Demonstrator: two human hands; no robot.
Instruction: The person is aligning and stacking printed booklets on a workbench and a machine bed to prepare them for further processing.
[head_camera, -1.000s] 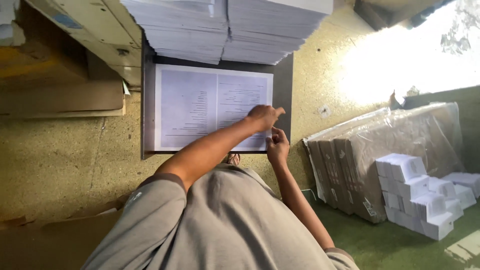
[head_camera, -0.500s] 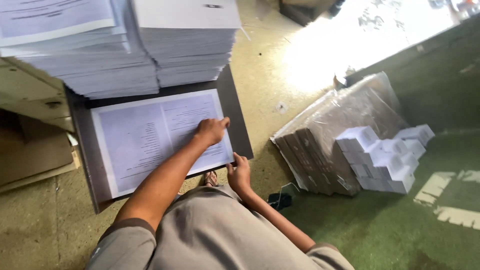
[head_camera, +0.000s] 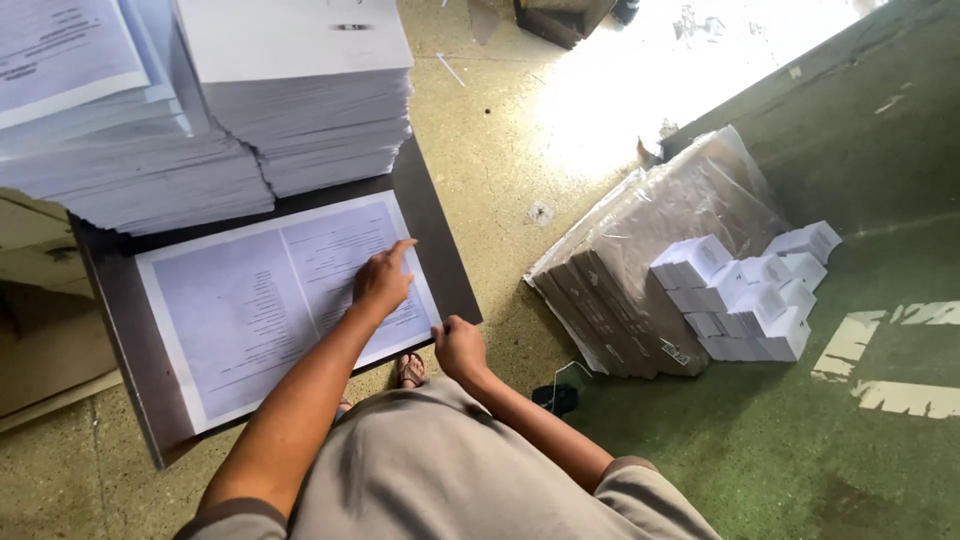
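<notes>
Left hand (head_camera: 381, 281) lies flat, fingers spread, pressing the printed sheet (head_camera: 270, 300) on the dark board (head_camera: 440, 260). Right hand (head_camera: 459, 347) pinches the sheet's near right corner at the board edge. Paper stacks (head_camera: 300, 110) sit behind the sheet; small white boxes (head_camera: 750, 290) lie on wrapped bundles (head_camera: 620, 300), well apart.

A large white printed sheet (head_camera: 270, 300) lies flat on the dark counter (head_camera: 440, 260), covered in two pages of fine grey text side by side. It sits slightly askew, its right half nearest the counter's front corner, just below tall paper stacks.
</notes>
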